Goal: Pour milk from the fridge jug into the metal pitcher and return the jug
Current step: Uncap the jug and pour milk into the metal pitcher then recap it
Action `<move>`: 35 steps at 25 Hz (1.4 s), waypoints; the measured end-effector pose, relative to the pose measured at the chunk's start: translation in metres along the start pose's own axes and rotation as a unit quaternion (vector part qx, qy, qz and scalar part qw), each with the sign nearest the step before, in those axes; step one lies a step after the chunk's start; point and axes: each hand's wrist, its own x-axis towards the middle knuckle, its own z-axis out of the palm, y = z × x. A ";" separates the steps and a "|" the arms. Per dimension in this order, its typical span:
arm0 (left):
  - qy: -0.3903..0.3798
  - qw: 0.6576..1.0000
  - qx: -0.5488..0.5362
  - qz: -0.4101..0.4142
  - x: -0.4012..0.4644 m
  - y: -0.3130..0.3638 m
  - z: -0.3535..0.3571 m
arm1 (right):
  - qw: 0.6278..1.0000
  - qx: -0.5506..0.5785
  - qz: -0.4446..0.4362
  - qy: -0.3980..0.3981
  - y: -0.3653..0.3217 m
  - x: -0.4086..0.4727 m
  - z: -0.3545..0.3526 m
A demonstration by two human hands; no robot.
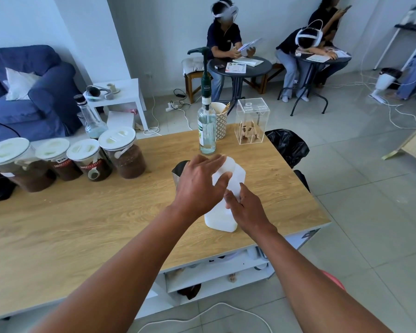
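- The left hand [199,183] lies spread over the top of the milk jug [222,212], fingers half curled about where the cap should be; the cap itself is hidden, so whether it is on, loose or off cannot be told
- The right hand [246,210] is closed round the jug's side or handle, holding it upright on the table [82,224]
- If the top hand twists harder than the lower one steadies, the jug could turn or tip, and milk would run over the wood
- The jug stands near the table's right edge; a shove that way might send it to the floor
- The metal pitcher [179,170] stands just behind the left hand, mostly covered by it; a backward swing of that wrist could knock it over
- A tall pump bottle [206,126] stands just beyond, narrow and top-heavy by the look of it; lifting the jug to pour could clip it
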 end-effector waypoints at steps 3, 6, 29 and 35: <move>0.049 0.998 -0.032 -0.036 -0.011 -0.005 -0.008 | 1.000 -0.001 0.008 -0.003 0.001 0.001 -0.001; 0.065 0.997 -0.026 -0.030 -0.008 -0.007 -0.017 | 1.000 0.001 0.006 -0.001 0.001 0.001 -0.001; -0.088 0.954 -0.026 -0.284 -0.079 -0.107 0.010 | 0.999 -0.010 -0.027 0.029 0.002 0.000 0.000; -0.170 0.928 0.056 -0.327 -0.131 -0.148 0.047 | 0.996 -0.036 -0.042 0.073 0.004 -0.004 0.006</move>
